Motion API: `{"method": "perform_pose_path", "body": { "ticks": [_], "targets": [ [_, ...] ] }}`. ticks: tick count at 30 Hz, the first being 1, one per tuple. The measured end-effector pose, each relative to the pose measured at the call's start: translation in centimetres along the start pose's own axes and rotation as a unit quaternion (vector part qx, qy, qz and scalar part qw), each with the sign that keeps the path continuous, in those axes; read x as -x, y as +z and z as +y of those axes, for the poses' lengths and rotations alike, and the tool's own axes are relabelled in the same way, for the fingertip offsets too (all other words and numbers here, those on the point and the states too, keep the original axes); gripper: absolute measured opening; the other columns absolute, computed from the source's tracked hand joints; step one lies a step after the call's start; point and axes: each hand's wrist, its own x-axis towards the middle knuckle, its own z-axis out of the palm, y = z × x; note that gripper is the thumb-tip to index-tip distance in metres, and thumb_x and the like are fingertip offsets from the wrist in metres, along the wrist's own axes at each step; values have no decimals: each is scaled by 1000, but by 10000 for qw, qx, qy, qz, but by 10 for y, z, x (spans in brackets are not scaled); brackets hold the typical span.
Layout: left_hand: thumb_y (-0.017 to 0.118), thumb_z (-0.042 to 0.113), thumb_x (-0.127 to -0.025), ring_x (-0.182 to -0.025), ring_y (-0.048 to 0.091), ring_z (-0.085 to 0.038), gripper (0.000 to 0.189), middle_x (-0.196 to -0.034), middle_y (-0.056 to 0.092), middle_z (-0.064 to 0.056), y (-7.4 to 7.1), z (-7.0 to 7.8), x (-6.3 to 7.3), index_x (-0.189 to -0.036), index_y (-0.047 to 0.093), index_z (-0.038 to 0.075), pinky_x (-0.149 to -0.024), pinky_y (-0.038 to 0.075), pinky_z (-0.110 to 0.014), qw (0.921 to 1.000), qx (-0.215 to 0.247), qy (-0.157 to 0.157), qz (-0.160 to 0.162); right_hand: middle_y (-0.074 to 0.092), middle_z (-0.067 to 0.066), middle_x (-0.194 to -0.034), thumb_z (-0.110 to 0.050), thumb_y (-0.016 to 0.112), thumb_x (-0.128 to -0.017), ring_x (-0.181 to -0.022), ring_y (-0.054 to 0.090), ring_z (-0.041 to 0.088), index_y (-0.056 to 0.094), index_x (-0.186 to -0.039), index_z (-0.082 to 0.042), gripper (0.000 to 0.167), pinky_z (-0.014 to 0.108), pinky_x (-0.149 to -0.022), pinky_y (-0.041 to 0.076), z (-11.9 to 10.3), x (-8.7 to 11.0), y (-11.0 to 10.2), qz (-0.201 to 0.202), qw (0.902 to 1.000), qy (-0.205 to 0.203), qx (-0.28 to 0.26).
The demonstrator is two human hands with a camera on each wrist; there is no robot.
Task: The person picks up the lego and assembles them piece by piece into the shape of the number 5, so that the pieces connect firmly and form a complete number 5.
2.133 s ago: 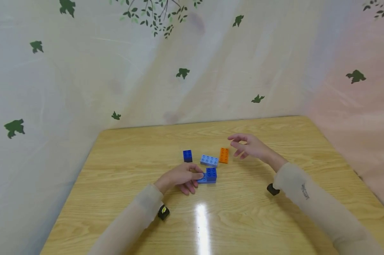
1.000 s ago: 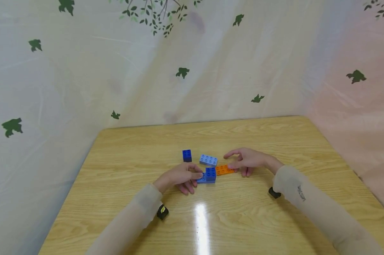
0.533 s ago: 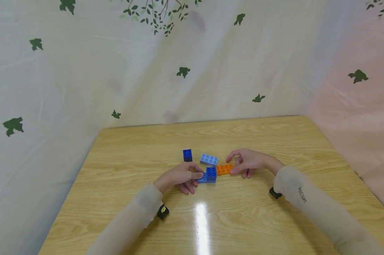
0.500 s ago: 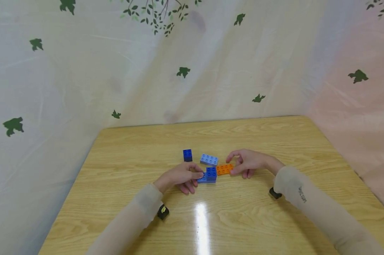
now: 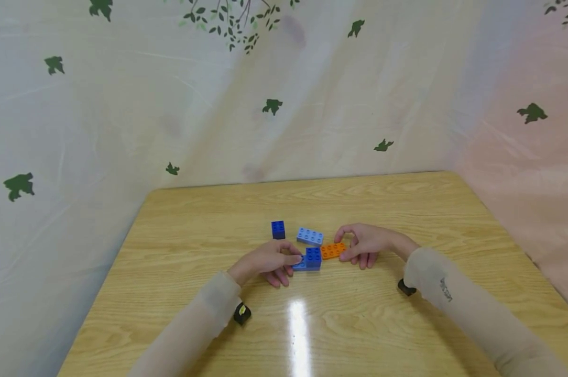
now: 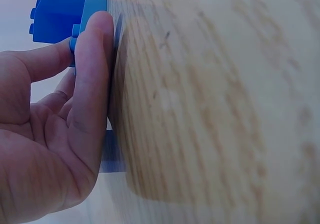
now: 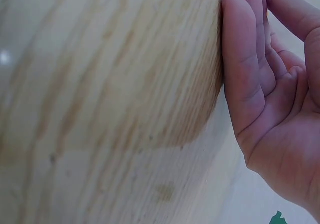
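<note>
My left hand [image 5: 265,261] pinches the left end of a medium-blue toy building brick [image 5: 299,265] lying on the table. Fixed on that brick's right end is a square dark blue brick [image 5: 313,255]; the left wrist view shows the same dark blue brick [image 6: 57,18] beyond thumb and fingertips. Just right of this pair lies a flat orange brick [image 5: 332,251], long side running sideways. Thumb and index finger of my right hand [image 5: 369,243] hold its right end, other fingers lowered to the tabletop. In the right wrist view my right hand [image 7: 280,94] hides nearly all the orange brick.
Behind the joined bricks lies a light blue brick [image 5: 309,236], close to the orange one. A second dark blue square brick [image 5: 277,229] stands farther left. The wooden table [image 5: 208,220] ends at a fabric backdrop [image 5: 208,115] with green leaf and bird prints.
The right hand came down and left onto the orange brick. That brick turned from pointing away to lying sideways and moved nearer beside the joined blue bricks. The left hand kept its place.
</note>
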Motion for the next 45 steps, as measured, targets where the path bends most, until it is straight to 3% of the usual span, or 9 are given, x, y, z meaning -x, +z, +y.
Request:
{"method": "perform_pose_path", "body": {
  "ticks": [11,20,25,28,33,40,45],
  "targets": [
    [64,29,-102,-62,71,-23,26,-86,68,-13,-2,4,1,-122,64,13,-54,60,-36,9998,-83,184,-54,70,15,-77,-27,78,-93,-54,66,22,51,-129,-13,47,33,-48,57,-4,3,-3,25,9999,-60,99],
    [64,28,-102,-61,68,-20,29,-85,68,-11,-1,2,0,-127,66,13,-56,60,-34,9993,-126,340,-3,69,15,-74,-35,75,-94,-59,68,25,52,-129,-9,49,37,-53,60,-12,16,-5,-2,9994,114,312],
    [62,30,-103,-62,68,-20,33,-87,68,-12,-4,0,1,-130,65,11,-58,61,-36,9988,-205,440,-70,71,15,-83,-37,75,-94,-68,71,31,56,-127,-6,50,42,-59,61,-20,22,-6,28,9988,80,482],
    [59,31,-105,-65,68,-21,31,-89,69,-12,-7,1,3,-128,66,11,-60,61,-37,9979,-393,511,-37,72,16,-91,-37,74,-94,-72,72,35,56,-128,-3,51,44,-61,61,-26,23,-9,69,9983,-30,579],
    [59,29,-105,-70,69,-25,28,-94,68,-11,-14,8,9,-125,65,11,-63,61,-36,9930,-857,765,289,69,18,-98,-37,74,-94,-76,72,37,57,-129,-2,52,45,-65,61,-34,24,-13,356,9968,-372,609],
    [68,29,-100,-72,69,-32,53,-104,64,-12,-14,21,20,-145,49,9,-64,61,-41,9781,-1145,1669,492,63,15,-101,-35,73,-95,-78,70,40,60,-127,-6,46,49,-69,61,-51,26,1,652,9899,-1130,555],
    [73,33,-96,-69,69,-37,67,-112,64,-8,-6,25,29,-152,40,15,-62,61,-40,9704,-1223,1978,653,63,12,-97,-32,74,-95,-74,67,46,62,-123,-8,39,46,-64,61,-61,26,22,787,9815,-1642,597]
  ]
}}
